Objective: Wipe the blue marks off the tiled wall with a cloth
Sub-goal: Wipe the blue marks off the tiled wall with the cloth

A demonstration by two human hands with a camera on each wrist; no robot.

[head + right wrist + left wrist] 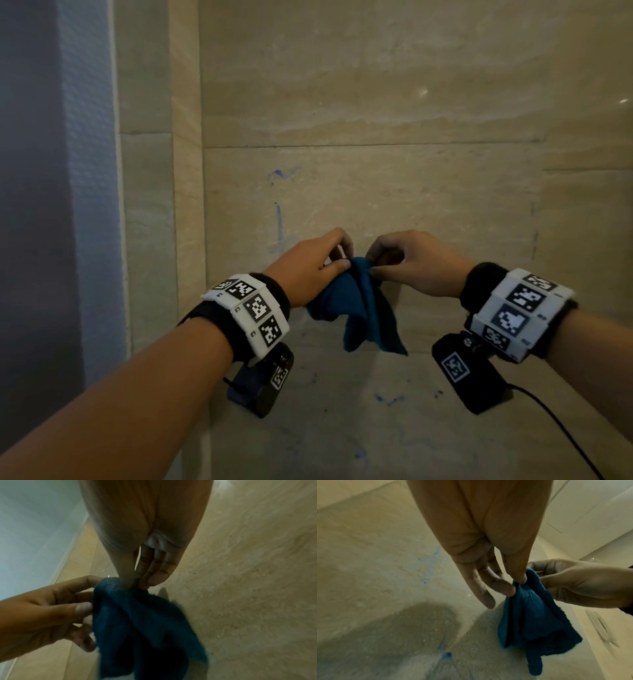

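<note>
A teal cloth (363, 308) hangs bunched in front of the beige tiled wall (411, 192). My left hand (344, 255) pinches its top edge from the left, and my right hand (372, 263) pinches it from the right, close beside it. In the left wrist view thumb and forefinger of the left hand (518, 586) nip the cloth (534, 615). The right wrist view has the right hand (135, 585) pinching the cloth (137, 622) likewise. Blue marks (279, 222) run up the wall left of the hands, a blue squiggle (279, 174) sits above them, and fainter blue smears (388, 399) lie below.
The tiled wall meets a side wall at a corner (202, 240) on the left, with a grey textured wall (68, 171) beyond it. A black cable (565, 431) trails from my right wrist camera. A metal strip (599, 626) lies low on the right in the left wrist view.
</note>
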